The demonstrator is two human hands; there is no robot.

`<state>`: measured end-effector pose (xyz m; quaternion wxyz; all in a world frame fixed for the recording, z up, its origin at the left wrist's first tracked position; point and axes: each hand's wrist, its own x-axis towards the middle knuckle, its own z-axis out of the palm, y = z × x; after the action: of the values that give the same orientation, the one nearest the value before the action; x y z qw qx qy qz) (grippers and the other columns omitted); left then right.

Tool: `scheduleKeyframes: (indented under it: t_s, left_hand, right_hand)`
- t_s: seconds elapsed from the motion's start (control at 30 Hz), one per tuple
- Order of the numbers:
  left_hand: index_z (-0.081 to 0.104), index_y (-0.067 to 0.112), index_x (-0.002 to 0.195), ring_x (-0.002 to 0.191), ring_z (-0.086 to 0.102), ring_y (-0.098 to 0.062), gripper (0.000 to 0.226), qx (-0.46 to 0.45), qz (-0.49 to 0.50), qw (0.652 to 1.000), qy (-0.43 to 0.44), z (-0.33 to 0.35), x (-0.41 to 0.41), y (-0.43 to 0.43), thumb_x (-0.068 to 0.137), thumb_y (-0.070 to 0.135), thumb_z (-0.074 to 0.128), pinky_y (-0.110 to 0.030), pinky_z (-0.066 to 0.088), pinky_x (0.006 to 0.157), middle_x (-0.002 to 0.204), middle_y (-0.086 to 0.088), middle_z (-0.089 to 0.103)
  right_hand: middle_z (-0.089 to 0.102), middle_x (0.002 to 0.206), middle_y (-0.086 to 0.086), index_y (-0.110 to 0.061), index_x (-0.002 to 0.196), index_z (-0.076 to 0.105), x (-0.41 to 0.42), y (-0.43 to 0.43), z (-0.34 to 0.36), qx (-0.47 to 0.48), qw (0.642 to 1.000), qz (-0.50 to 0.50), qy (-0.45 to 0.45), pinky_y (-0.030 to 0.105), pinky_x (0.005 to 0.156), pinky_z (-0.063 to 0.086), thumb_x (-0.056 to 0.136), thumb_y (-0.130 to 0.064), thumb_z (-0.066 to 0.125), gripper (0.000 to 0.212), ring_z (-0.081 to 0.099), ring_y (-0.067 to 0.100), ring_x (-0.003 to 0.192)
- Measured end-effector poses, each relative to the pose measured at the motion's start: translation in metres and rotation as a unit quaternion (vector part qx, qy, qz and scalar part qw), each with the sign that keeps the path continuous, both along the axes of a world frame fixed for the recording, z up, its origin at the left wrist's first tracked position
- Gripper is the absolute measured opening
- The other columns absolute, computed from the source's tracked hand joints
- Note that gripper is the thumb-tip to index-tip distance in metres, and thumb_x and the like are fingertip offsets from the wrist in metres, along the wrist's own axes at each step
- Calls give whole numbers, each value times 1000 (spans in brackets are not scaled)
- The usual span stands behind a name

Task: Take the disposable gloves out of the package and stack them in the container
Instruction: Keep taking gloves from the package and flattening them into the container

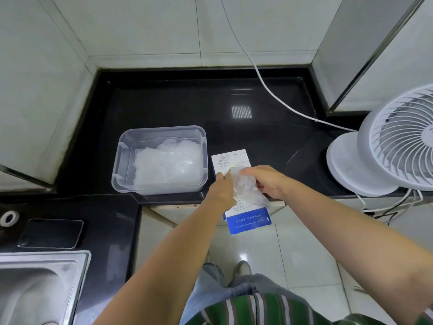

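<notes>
Gloves (pixel 247 187), in the pinching grip of the right hand (pixel 269 181) over the glove box (pixel 248 219), look light, limp and slippery, best taken mid-wad; the grip of the left hand (pixel 220 192) I cannot tell.

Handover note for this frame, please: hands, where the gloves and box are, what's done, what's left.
Right hand holds a crumpled glove just above the glove box.
Left hand is on the box; its grip is unclear.
The box overhangs the counter edge, right of the clear container.
Done: a pile of gloves lies in the container.
Left: put this glove in, then any others.
</notes>
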<state>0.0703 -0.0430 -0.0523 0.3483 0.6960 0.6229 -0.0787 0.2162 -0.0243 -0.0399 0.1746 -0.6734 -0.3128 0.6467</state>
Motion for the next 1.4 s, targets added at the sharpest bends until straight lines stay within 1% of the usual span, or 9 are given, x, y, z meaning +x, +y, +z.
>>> scheduleKeyframes:
  t_s: [0.1, 0.23, 0.37, 0.53, 0.83, 0.97, 1.1, 1.23, 1.4]
  left_hand:
    - [20, 11, 149, 109, 58, -28, 82, 7, -15, 1000, 9, 0, -1, 3, 86, 17, 71, -30, 46, 88, 137, -12, 30]
    - [28, 10, 145, 110, 57, -28, 74, 13, -17, 1000, 14, -1, 0, 8, 86, 20, 71, -30, 47, 88, 139, -11, 30]
    - [26, 12, 147, 114, 56, -27, 77, 23, -19, 999, 20, 0, -3, 17, 86, 23, 72, -31, 47, 91, 139, -11, 31]
    - [11, 14, 154, 110, 59, -27, 91, 29, -45, 998, 41, -5, -5, 17, 87, 23, 71, -32, 47, 92, 142, -10, 26]
    - [32, 6, 141, 107, 60, -30, 70, 34, -60, 996, 57, -9, -1, 20, 85, 20, 72, -33, 47, 89, 140, -11, 28]
    - [30, 6, 143, 107, 60, -31, 73, 35, -71, 995, 62, -10, -2, 21, 85, 21, 72, -34, 47, 91, 140, -11, 28]
    - [28, 7, 145, 109, 58, -32, 66, 16, -68, 996, 50, -7, -2, 22, 91, 19, 63, -35, 46, 91, 138, -11, 31]
    - [50, 7, 128, 108, 58, -32, 34, 44, 14, 998, -30, 9, -3, 36, 95, 15, 48, -37, 46, 87, 125, -15, 56]
    - [55, 13, 129, 107, 61, -30, 34, 123, 183, 966, -136, 39, -2, 53, 96, 9, 48, -35, 51, 87, 118, -8, 63]
  right_hand:
    - [69, 95, 8, -12, 98, 63, 5, 7, -1, -32, 999, 0, 19, 32, 77, 53, 93, -40, 49, 32, 64, 23, 89]
    - [65, 91, 12, -5, 93, 65, 6, 13, -6, -6, 998, 12, -64, 28, 73, 54, 93, -14, 58, 11, 60, 21, 81]
    - [68, 87, 3, -10, 85, 64, 4, 12, -6, 49, 998, -28, -38, 21, 65, 52, 91, -18, 68, 11, 65, 13, 79]
    - [71, 102, 11, -8, 95, 67, 11, 12, -14, 58, 997, -55, 0, 28, 80, 56, 97, -23, 61, 16, 66, 22, 96]
    - [60, 85, 9, -9, 93, 59, -1, 28, 8, 170, 964, -195, 64, 34, 78, 52, 101, -21, 49, 18, 59, 20, 81]
    - [50, 69, 0, -16, 70, 53, 12, 39, 23, 215, 939, -258, 76, 30, 72, 46, 99, -17, 48, 29, 50, 14, 71]
    - [60, 77, 4, -13, 87, 63, 18, 48, 41, 185, 943, -237, 143, 30, 69, 50, 102, -25, 46, 25, 59, 16, 73]
    - [70, 70, 2, -13, 96, 67, 9, 43, 45, 134, 963, -182, 148, 21, 51, 51, 106, -39, 38, 40, 67, 9, 56]
    - [72, 115, 10, -23, 123, 66, -3, 40, 46, 108, 976, -115, 148, 40, 92, 54, 97, -68, 29, 64, 68, 25, 107]
